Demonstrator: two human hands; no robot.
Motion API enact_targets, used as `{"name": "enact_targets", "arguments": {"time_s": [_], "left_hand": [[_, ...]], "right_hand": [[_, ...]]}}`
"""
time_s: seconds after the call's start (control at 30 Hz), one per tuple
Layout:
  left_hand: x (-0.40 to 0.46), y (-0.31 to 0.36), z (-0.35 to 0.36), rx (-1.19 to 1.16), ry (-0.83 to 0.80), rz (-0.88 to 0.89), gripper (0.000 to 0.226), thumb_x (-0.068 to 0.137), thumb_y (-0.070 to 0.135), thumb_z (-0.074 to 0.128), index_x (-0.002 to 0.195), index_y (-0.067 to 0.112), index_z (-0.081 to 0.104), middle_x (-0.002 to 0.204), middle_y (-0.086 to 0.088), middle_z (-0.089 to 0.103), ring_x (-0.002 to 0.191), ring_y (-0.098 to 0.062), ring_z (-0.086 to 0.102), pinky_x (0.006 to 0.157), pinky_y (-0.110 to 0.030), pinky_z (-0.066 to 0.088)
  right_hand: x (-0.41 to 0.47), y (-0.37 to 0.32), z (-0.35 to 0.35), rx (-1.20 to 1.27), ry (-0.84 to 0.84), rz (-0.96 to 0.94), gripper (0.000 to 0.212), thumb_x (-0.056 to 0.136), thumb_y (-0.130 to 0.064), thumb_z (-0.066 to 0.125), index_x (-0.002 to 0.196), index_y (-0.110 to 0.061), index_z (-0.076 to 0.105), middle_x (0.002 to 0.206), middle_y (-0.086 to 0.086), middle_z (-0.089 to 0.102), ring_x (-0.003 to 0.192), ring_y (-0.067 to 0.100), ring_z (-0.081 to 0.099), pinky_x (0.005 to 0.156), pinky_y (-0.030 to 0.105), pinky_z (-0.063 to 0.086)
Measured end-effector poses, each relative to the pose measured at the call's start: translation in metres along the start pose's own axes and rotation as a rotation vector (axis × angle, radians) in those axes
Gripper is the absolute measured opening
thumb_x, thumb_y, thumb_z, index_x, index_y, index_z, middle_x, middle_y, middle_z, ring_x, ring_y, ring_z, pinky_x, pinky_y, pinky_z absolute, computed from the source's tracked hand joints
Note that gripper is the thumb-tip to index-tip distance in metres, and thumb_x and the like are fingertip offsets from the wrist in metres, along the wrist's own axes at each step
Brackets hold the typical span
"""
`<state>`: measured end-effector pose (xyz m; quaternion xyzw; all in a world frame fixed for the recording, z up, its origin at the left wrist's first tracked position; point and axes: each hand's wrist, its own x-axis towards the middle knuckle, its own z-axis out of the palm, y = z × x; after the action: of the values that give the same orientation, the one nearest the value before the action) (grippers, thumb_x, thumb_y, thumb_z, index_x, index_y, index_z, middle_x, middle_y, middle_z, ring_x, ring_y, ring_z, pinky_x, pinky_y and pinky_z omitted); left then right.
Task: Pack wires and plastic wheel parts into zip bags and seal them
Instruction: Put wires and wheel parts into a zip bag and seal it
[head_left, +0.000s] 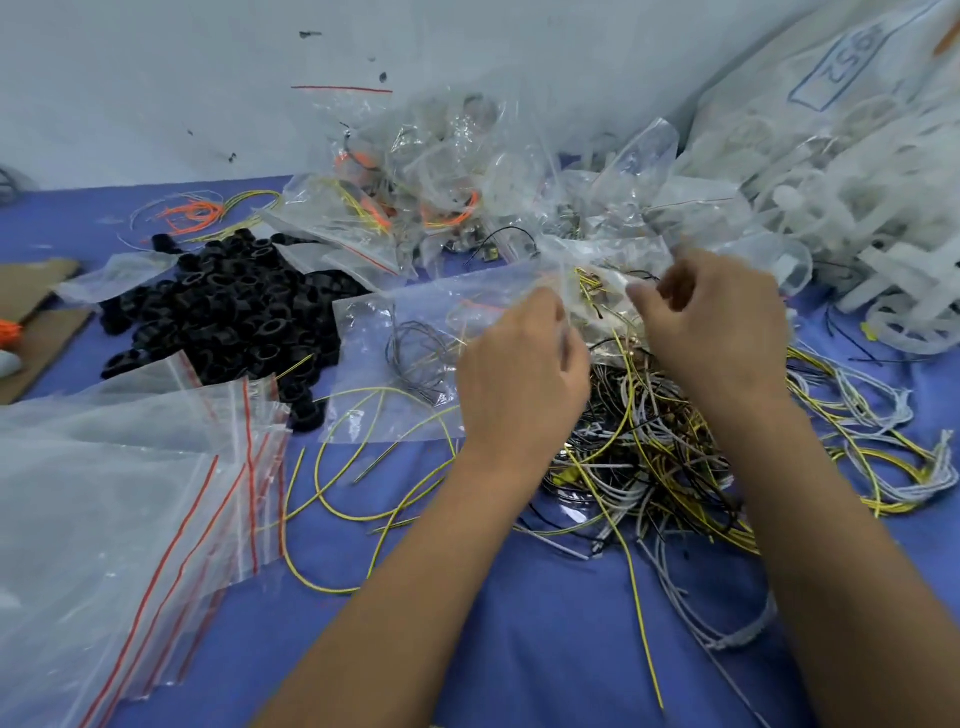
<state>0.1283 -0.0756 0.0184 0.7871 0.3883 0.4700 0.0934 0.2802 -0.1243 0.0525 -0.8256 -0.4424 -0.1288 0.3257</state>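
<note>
Empty zip bags (156, 467) | left hand (519, 374), right hand (722, 322): fingers pinch wire-filled zip bag (597, 296) | packed bags (415, 208) behind

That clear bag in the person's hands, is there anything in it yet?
Yes. The bag, pinched by the left hand and right hand, shows yellow and dark wires inside. Whether it's sealed, cannot tell.

Blue-covered bench (519, 623) across the lower frame. Pale wall (156, 93) behind at 12 o'clock, spotted with dark marks (383, 77). Brown cardboard pieces (36, 312) flat at the 9 o'clock edge. Grey object at far left, 10 o'clock, too cropped to identify.
</note>
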Motion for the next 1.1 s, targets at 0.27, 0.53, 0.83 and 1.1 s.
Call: {"name": "enact_targets", "arguments": {"time_s": [0.27,0.53,0.83,1.1], "left_hand": [[-0.010,0.004,0.019,0.137,-0.110,0.022,0.017,0.089,0.020,0.064,0.104,0.014,0.059,0.100,-0.006,0.061,0.078,-0.033,0.061,0.061,-0.035,0.034],[0.002,-0.029,0.001,-0.317,0.053,-0.339,0.015,0.089,0.020,0.066,0.075,0.015,0.065,0.065,0.003,0.064,0.064,-0.020,0.061,0.066,-0.042,0.051],[0.001,-0.051,-0.015,-0.482,0.131,-0.406,0.009,0.088,0.021,0.064,0.081,0.026,0.061,0.067,0.015,0.061,0.051,-0.007,0.052,0.051,-0.017,0.040],[-0.001,-0.048,-0.014,-0.449,0.106,-0.321,0.008,0.092,0.017,0.065,0.088,0.021,0.060,0.073,0.005,0.061,0.058,-0.025,0.061,0.051,-0.032,0.046]], "right_hand": [[-0.002,0.011,0.011,-0.025,-0.092,0.053,0.027,0.090,-0.038,0.072,0.086,-0.011,0.077,0.080,0.012,0.072,0.077,0.033,0.065,0.072,0.039,0.055],[0.005,0.013,0.003,0.369,0.339,-0.035,0.034,0.099,-0.042,0.058,0.091,-0.013,0.073,0.081,0.004,0.071,0.064,0.018,0.063,0.064,0.028,0.046],[-0.009,-0.032,0.011,1.187,-0.279,0.138,0.013,0.096,-0.012,0.068,0.097,0.000,0.072,0.068,0.009,0.070,0.050,0.017,0.061,0.045,0.022,0.048],[-0.013,-0.045,0.006,1.251,0.042,-0.021,0.007,0.096,-0.012,0.067,0.099,-0.007,0.072,0.066,0.008,0.069,0.047,0.023,0.059,0.043,0.026,0.043]]}}
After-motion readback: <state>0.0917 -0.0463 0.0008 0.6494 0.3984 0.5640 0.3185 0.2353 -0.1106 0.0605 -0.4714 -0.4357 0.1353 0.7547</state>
